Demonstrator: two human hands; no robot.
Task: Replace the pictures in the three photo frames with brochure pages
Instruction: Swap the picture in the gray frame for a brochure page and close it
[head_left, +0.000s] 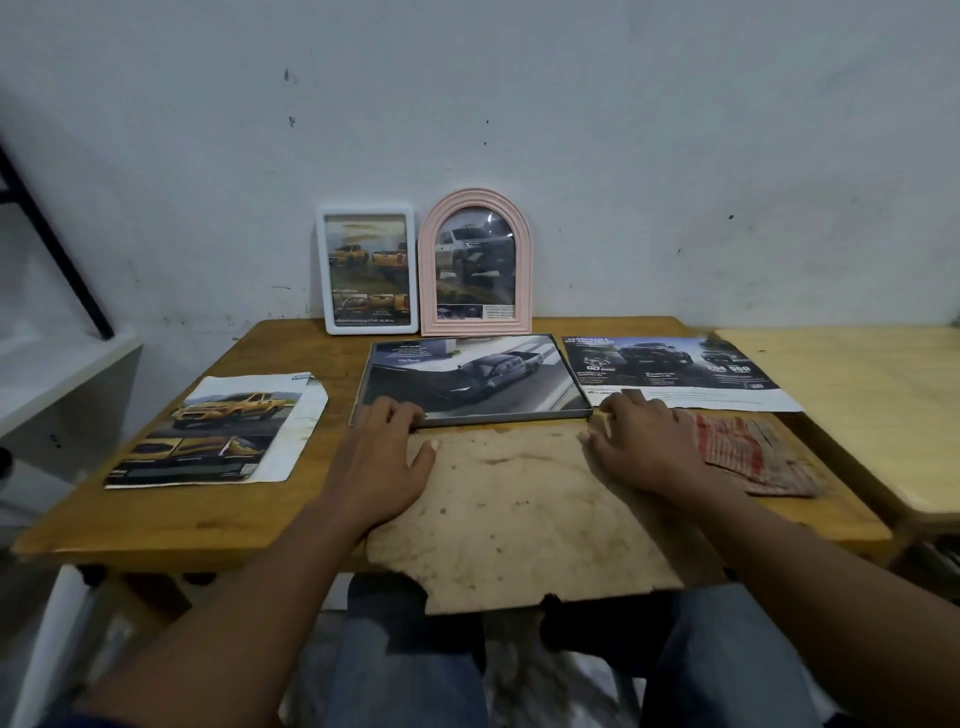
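Note:
A dark flat frame (470, 382) with a grey truck page lies face up on the wooden table (291, 343). My left hand (387, 457) rests at its near left corner, fingers curled onto the edge. At the near right corner my right hand (641, 441) touches the frame with bent fingers. A white frame (368, 269) and a pink arched frame (475, 262) stand against the wall, each showing a truck page. Brochure pages lie at the left (218, 431) and at the right (670, 371).
A worn brown board (519, 514) lies under my hands and overhangs the table's near edge. Red-printed papers (743, 452) sit right of my right hand. A lighter table (852, 405) adjoins on the right, and a white shelf (62, 374) stands at the left.

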